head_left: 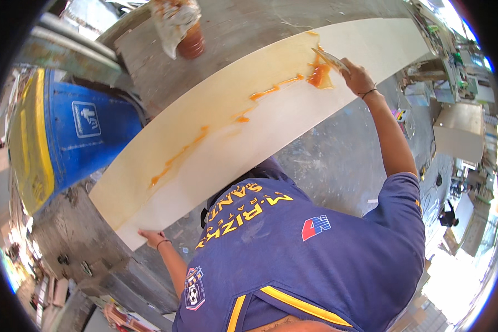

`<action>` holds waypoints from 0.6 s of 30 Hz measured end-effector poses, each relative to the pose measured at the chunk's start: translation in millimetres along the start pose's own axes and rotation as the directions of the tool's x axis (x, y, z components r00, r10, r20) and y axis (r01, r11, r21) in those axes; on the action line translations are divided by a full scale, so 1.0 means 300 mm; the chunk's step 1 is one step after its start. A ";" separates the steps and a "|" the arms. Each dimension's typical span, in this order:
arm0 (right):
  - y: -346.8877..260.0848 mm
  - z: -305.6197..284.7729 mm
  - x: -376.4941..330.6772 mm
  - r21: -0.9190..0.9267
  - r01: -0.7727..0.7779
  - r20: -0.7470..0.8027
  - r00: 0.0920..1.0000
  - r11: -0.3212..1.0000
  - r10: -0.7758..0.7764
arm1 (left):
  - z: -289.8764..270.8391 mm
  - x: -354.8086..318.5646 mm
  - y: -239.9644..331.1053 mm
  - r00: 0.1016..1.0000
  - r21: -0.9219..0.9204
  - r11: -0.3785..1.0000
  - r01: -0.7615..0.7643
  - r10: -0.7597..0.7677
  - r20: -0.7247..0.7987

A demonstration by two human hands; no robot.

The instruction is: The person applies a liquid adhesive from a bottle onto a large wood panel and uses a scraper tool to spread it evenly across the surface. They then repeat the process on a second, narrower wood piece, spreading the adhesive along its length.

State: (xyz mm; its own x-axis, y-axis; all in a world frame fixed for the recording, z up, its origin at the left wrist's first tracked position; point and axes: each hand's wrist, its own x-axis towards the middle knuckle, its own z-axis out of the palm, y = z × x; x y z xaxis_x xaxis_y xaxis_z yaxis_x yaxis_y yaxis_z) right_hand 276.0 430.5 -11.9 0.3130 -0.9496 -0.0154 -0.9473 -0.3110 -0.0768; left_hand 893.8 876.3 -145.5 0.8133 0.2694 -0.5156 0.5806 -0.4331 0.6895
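A long pale board (271, 116) stretches from the lower left to the upper right in front of me. Orange-brown glue (276, 87) runs along it in a broken line, with a thicker patch (320, 76) near its right part. My right hand (359, 79) is closed around a thin, flat spreader (329, 57), whose edge rests in that thick patch. At the board's near left corner, my left hand (152, 238) grips the edge, its fingers partly hidden.
A reddish-brown container (191, 44) with a stained whitish cloth or bag (174, 19) over it stands beyond the board. To the left is a blue and yellow bin (83, 122). Sheets and clutter line the right side, including a pale panel (458, 131).
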 end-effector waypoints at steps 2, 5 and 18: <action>-0.107 0.046 0.007 -0.087 -0.156 0.274 0.946 0.984 0.174 | -0.021 0.034 -0.027 0.997 -0.051 0.998 -0.037 0.040 0.062; -0.277 0.107 0.019 -0.070 -0.105 0.261 0.958 0.992 0.120 | -0.040 0.020 -0.029 0.988 -0.076 0.995 -0.069 0.079 0.131; -1.171 0.260 0.004 0.076 0.150 0.192 0.968 0.986 -0.162 | -0.284 0.091 -0.501 0.829 -0.125 0.987 0.106 -0.018 0.559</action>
State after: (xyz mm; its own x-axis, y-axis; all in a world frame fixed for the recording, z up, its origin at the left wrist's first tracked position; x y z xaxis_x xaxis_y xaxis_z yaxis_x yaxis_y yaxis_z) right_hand 614.3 541.7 -62.7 0.4700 -0.8611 -0.1941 -0.8815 -0.4465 -0.1537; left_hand 831.9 1022.1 -219.9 0.6428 -0.2494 -0.7243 0.6634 -0.2916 0.6892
